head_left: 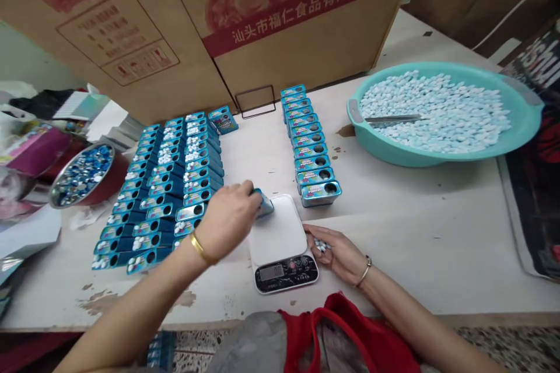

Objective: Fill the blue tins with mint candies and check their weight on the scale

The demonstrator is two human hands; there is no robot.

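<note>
My left hand (231,213) is closed on a small blue tin (265,204), held at the upper left edge of the white scale (280,233). The scale's display (272,271) reads 0.0. Just right of the scale, my right hand (335,253) is curled palm up around several pale blue candies (322,245). Beyond it stands a column of blue tins (311,150) with dark round openings. Left of my left hand are several rows of similar tins (164,189), many with candies on top.
A turquoise basin (405,153) of pale candies with metal tongs (394,119) stands at the right. A bowl (70,201) of blue and silver pieces sits at the left. Large cardboard boxes (289,52) line the back, with a wire frame (256,112) before them.
</note>
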